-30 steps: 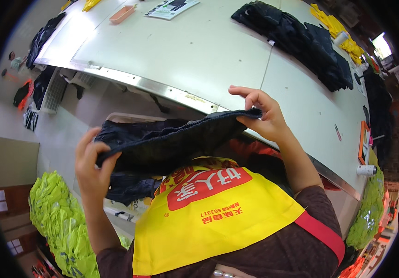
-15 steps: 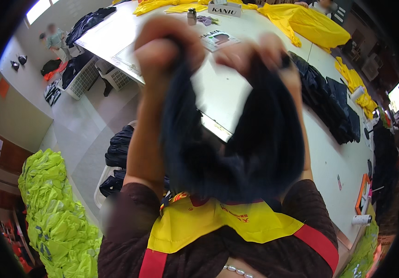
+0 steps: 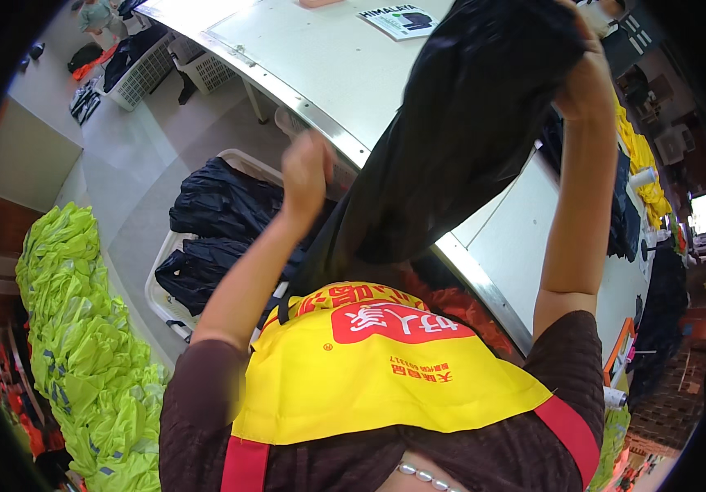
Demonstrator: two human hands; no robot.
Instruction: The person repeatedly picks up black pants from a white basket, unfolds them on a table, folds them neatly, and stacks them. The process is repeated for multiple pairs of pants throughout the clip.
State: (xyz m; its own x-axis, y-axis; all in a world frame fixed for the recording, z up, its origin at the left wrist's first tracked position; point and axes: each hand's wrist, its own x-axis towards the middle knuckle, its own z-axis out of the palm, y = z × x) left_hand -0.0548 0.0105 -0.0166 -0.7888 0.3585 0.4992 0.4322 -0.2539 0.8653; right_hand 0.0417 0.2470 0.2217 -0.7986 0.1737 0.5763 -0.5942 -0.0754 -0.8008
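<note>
1. Gripping the dark garment (image 3: 459,139) by its upper end, the right hand (image 3: 586,78) is closed; the left hand (image 3: 308,168) curls, blurred, its hold unclear.
2. Likely light, soft, slippery; best held by its edge.
3. It hangs left of the right hand, across the worktop's (image 3: 312,74) near edge.

Right fingers (image 3: 590,43) gripping raised dark garment (image 3: 459,139), left fingers (image 3: 318,153) near it, navy clothes (image 3: 222,201) in basket (image 3: 161,305)

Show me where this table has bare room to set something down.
Bare white table shows left of the held-up black garment, between the magazine and the metal edge; another patch lies between garment and right forearm. Right of that forearm it's crowded: dark clothes, yellow fabric.
</note>
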